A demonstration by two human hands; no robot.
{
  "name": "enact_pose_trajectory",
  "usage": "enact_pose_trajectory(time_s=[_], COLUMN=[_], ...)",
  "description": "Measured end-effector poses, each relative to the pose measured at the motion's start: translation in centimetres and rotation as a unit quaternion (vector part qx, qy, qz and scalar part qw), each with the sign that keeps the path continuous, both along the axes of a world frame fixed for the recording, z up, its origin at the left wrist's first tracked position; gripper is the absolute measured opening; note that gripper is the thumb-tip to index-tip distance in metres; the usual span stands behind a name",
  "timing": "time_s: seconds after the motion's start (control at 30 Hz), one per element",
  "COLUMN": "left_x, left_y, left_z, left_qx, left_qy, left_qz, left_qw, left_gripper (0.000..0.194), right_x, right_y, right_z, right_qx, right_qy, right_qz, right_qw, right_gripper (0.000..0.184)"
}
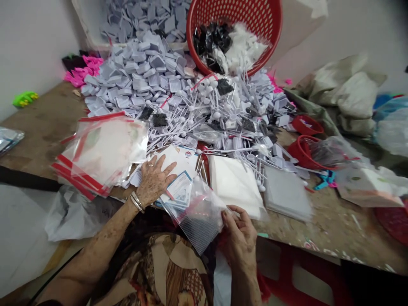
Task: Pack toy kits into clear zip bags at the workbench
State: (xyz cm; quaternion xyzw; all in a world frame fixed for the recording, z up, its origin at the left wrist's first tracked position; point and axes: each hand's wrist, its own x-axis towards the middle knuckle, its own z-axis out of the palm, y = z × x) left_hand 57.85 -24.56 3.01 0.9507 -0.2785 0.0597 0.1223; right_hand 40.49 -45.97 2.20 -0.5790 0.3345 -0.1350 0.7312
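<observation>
In the head view, a clear zip bag (pixel 194 216) with a red-striped edge is gripped at about 6 o'clock, and it is held up slightly off the desk (pixel 321 225). It is pinched at one corner by the right hand (pixel 239 238), whose fingers are drawn narrowly together on the film. The left hand (pixel 154 180) is laid open and flat at about 7 o'clock, with its fingers spread wide on printed cards (pixel 180 178); nothing is seen to be grasped by it. A metal bangle (pixel 137 202) is worn on that wrist.

The bag is judged to be very light, soft and slippery, so it would be best taken by its stiffer striped edge or a corner. The cards are likely to be light, thin and easily slid.

A stack of similar zip bags (pixel 102 153) is laid at 9 o'clock, and a pile of white sheets (pixel 234 185) and a grey stack (pixel 287 193) are placed toward 4 o'clock. Beyond them, a heap of white plastic spoons (pixel 194 110) and pale grey plastic trays (pixel 137 72) is spread out, with a tipped red basket (pixel 234 34) at 1 o'clock.
</observation>
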Motion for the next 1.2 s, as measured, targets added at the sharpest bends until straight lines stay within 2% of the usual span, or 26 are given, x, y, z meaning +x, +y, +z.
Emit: enact_pose_trajectory(time_s=[0.17, 0.3, 0.53, 0.73, 0.8, 0.9, 1.07, 1.13, 1.2], left_x=[-0.2, -0.2, -0.3, -0.6, -0.9, -2.3, -6.4, -7.8, -8.7], left_y=[0.3, 0.2, -0.2, -0.8, -0.9, -0.8, -1.0, -1.3, -1.7], left_z=[-0.5, -0.7, -0.1, 0.0, 0.1, 0.7, 1.8, 1.8, 1.5], left_qx=[-0.004, -0.015, 0.014, 0.031, 0.023, 0.008, 0.006, 0.019, 0.029], left_qy=[0.014, 0.009, 0.022, 0.033, 0.032, 0.033, 0.025, 0.023, 0.015], left_qz=[-0.026, -0.022, -0.033, -0.023, -0.027, -0.054, -0.159, -0.165, -0.152], left_qw=[1.0, 1.0, 0.999, 0.999, 0.999, 0.998, 0.987, 0.986, 0.988], left_gripper=[0.047, 0.046, 0.058, 0.071, 0.074, 0.078, 0.097, 0.09, 0.074], right_x=[1.0, 1.5, 2.6, 3.4, 3.3, 3.0, 3.3, 3.4, 3.3], right_y=[1.2, 1.9, 4.0, 5.2, 5.0, 4.8, 5.4, 5.7, 5.9], right_z=[0.1, -0.4, -1.0, -0.7, -0.5, -0.5, -0.8, -0.9, -0.9], right_qx=[0.001, -0.021, -0.048, 0.013, 0.041, 0.067, 0.037, 0.027, 0.028], right_qy=[-0.01, -0.004, -0.014, -0.032, -0.039, -0.034, -0.044, -0.051, -0.061], right_qz=[0.001, 0.006, 0.021, 0.035, 0.059, 0.065, 0.017, 0.009, 0.001], right_qw=[1.0, 1.0, 0.999, 0.999, 0.997, 0.995, 0.998, 0.998, 0.998], right_gripper=[0.04, 0.039, 0.037, 0.044, 0.049, 0.055, 0.049, 0.046, 0.045])
